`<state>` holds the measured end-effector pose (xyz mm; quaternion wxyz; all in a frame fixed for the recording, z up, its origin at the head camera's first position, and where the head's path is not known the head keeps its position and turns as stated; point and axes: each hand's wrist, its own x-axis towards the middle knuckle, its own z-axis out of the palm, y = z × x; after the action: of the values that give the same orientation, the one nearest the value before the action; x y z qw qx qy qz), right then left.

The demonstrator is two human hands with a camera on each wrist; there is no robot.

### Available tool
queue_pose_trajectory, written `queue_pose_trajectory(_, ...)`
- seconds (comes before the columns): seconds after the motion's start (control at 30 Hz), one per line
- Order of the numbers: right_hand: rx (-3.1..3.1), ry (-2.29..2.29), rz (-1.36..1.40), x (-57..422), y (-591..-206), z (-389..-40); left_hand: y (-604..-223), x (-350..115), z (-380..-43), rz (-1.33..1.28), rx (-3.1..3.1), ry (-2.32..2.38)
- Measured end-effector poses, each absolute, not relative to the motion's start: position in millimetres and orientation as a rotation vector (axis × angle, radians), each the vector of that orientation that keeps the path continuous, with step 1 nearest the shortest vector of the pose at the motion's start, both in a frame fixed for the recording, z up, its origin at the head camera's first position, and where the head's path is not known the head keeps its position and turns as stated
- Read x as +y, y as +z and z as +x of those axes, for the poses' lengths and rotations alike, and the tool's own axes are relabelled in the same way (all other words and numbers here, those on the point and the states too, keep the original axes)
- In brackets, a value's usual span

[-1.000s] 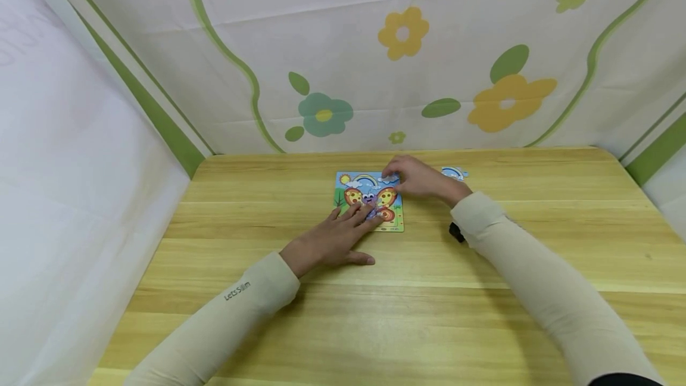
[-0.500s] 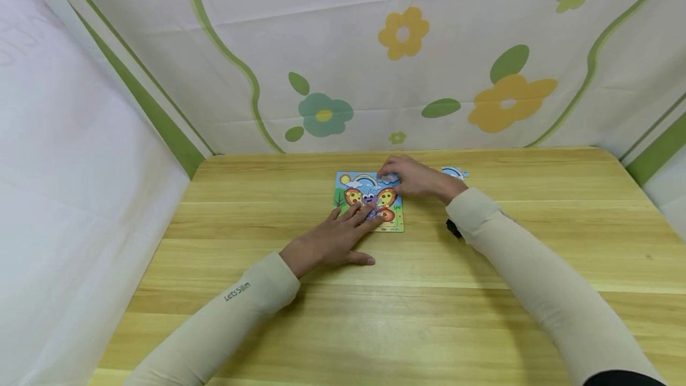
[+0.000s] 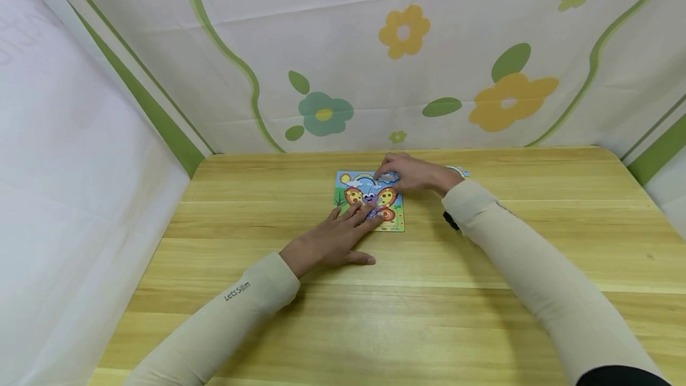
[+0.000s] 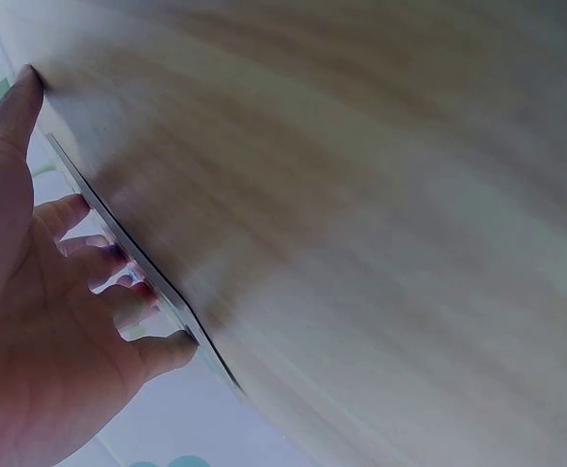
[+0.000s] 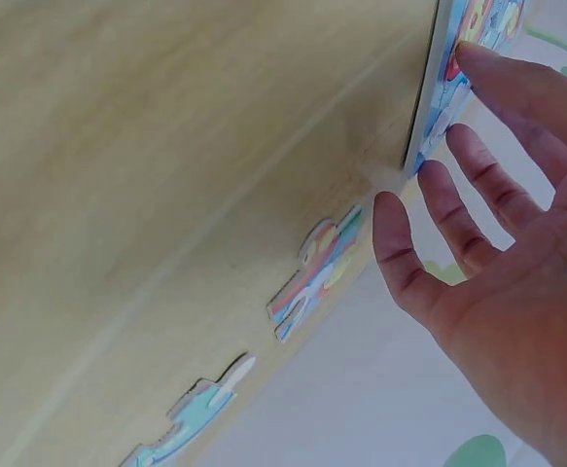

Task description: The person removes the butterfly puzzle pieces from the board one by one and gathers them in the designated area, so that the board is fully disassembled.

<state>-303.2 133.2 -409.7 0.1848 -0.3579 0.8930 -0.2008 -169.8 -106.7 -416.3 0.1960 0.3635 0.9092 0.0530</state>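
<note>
A square butterfly jigsaw puzzle (image 3: 352,195) lies flat on the wooden table, its picture showing a sun and a rainbow. My left hand (image 3: 334,237) is spread over its lower part, fingertips on the face and thumb out on the wood. From the left wrist view, the fingers (image 4: 171,354) line the edge of the board (image 4: 152,268). Over the top right corner arches my right hand (image 3: 411,173), thumb and fingertips spread around a cloud part of the picture. In the right wrist view, the thumb (image 5: 516,83) touches the picture; the other fingers are loosely bent.
Two loose puzzle pieces lie on the table near my right hand: a multicoloured one (image 5: 314,272) and a blue one (image 5: 195,418). In the head view a rainbow piece (image 3: 458,170) shows partly behind the right wrist. A flower-printed cloth (image 3: 364,64) borders the table's back edge.
My right hand has shifted slightly left over the top right of the puzzle, its fingertips spreading wider from the thumb. The right forearm covers more of the loose rainbow piece. The left hand stays put.
</note>
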Motion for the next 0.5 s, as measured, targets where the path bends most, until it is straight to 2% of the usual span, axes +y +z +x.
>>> queue_pose_trajectory(0.5, 2.498, -0.524, -1.006, 130.6, -406.1, -304.8, -417.3, -106.8, -170.1, 1.030, 2.559, 0.148)
